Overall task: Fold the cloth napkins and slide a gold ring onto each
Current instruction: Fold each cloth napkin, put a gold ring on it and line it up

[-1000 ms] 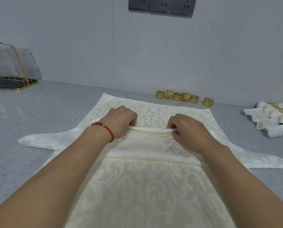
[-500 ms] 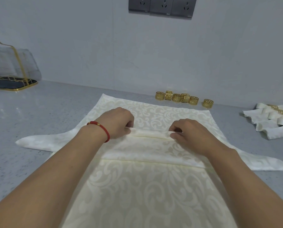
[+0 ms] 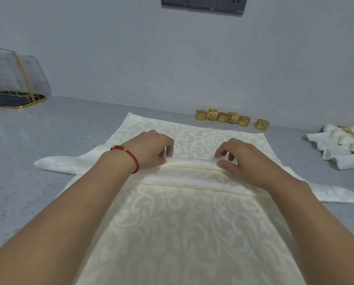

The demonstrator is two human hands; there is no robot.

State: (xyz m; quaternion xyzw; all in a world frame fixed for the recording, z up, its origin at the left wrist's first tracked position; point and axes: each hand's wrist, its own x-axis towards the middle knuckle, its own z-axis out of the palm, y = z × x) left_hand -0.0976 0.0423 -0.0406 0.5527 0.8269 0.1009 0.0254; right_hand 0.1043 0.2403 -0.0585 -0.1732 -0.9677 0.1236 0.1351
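A cream damask napkin (image 3: 188, 223) lies spread on the grey counter (image 3: 48, 145), with flat pleats folded across its middle (image 3: 192, 164). My left hand (image 3: 151, 149), with a red bracelet at the wrist, rests at the left end of the newest pleat, its fingers loosely curled. At the right end, my right hand (image 3: 242, 157) has its thumb lying on the pleat and its fingers lifted and curled. Neither hand grips the cloth. Several gold rings (image 3: 222, 117) stand in a row by the wall beyond the napkin.
Finished napkins with gold rings (image 3: 336, 149) lie at the right edge. A gold-framed holder (image 3: 11, 83) stands at the far left. The wall with power outlets (image 3: 202, 3) is close behind the counter.
Both hands pinched up a raised fold, laid it flat towards me as a new pleat, and have loosened their fingers from it.
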